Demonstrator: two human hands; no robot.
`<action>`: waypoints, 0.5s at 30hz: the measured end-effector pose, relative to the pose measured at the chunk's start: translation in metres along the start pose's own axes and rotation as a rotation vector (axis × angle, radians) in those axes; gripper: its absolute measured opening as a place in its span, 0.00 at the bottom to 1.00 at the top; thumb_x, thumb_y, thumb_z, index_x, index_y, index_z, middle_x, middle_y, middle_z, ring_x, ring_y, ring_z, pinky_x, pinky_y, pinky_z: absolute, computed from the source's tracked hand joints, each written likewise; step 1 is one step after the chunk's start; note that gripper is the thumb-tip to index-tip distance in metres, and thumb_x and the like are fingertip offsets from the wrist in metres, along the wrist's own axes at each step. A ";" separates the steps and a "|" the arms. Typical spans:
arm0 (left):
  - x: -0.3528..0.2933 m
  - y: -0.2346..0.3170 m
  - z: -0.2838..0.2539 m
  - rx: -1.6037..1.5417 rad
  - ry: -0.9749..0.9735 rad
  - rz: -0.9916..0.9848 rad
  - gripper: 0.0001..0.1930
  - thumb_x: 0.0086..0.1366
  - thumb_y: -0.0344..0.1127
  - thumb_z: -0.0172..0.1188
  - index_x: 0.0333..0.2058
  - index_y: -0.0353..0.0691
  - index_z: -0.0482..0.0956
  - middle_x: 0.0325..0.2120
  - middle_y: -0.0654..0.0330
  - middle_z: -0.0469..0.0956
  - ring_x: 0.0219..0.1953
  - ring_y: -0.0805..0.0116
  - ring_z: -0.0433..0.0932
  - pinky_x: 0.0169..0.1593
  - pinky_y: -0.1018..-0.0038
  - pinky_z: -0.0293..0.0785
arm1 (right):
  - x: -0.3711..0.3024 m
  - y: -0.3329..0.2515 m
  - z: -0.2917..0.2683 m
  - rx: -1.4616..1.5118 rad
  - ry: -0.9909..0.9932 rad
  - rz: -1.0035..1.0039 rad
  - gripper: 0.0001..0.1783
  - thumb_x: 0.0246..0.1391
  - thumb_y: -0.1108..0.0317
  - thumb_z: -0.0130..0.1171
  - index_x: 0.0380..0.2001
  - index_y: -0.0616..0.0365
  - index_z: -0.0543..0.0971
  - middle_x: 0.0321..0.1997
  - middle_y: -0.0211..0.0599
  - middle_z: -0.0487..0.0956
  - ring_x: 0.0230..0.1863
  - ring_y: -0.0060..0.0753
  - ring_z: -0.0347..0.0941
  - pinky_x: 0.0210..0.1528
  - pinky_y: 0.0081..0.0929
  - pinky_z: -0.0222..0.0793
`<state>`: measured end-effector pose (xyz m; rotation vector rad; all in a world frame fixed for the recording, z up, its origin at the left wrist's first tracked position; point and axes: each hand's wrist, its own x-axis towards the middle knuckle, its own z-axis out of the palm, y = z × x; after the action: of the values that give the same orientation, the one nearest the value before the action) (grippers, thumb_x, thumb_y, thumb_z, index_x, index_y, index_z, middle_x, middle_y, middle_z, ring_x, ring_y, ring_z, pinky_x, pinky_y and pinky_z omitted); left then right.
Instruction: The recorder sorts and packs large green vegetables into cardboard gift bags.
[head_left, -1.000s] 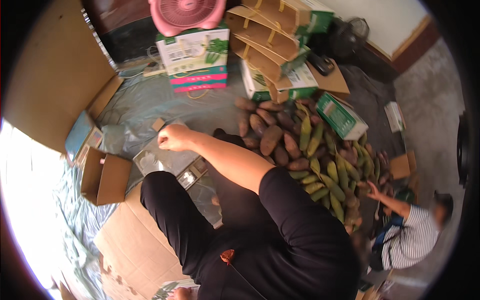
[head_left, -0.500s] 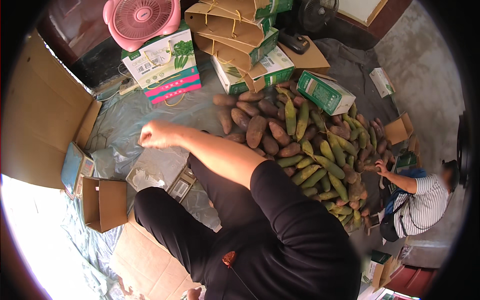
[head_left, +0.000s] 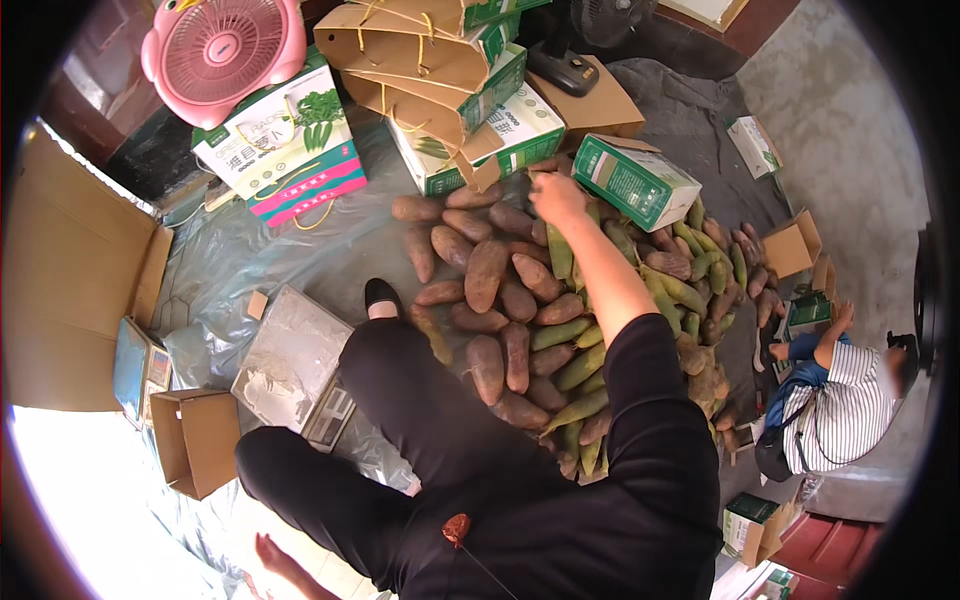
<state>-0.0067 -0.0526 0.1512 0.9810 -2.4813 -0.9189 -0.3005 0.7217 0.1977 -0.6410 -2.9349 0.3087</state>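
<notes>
My right hand (head_left: 560, 200) reaches over the far part of a vegetable pile, its fingers curled down at the upper end of a long green radish (head_left: 560, 250). The fingertips are hidden, so what they grip does not show. Around it lie several reddish-brown elongated roots (head_left: 487, 275) and more green radishes. A green carton (head_left: 638, 182) lies just right of the hand. At the lower left, beside my bent knee, my left hand (head_left: 278, 558) is partly in view, fingers apart and nothing visible in it.
A flat scale (head_left: 292, 355) stands left of my shoe (head_left: 382, 297), near an open cardboard box (head_left: 196, 440). Behind are gift boxes (head_left: 285, 150), a pink fan (head_left: 225, 55) and stacked carry boxes (head_left: 420, 75). At the right sits a person in a striped shirt (head_left: 845, 410).
My right hand has swung from above the scale to the far part of the pile. My left hand now shows at lower left. The other person's hand has drawn back from the pile.
</notes>
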 end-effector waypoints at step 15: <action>0.041 0.263 0.033 0.100 0.093 0.397 0.13 0.67 0.35 0.47 0.46 0.37 0.74 0.44 0.57 0.76 0.49 0.64 0.72 0.54 0.69 0.66 | 0.036 0.168 -0.036 -0.386 0.007 0.499 0.30 0.45 0.65 0.60 0.54 0.53 0.65 0.64 0.35 0.58 0.64 0.39 0.53 0.56 0.40 0.63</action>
<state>-0.1819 0.0805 0.3049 0.5119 -2.5297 -0.6119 -0.2600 0.8925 0.1975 -1.4219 -2.8007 -0.2292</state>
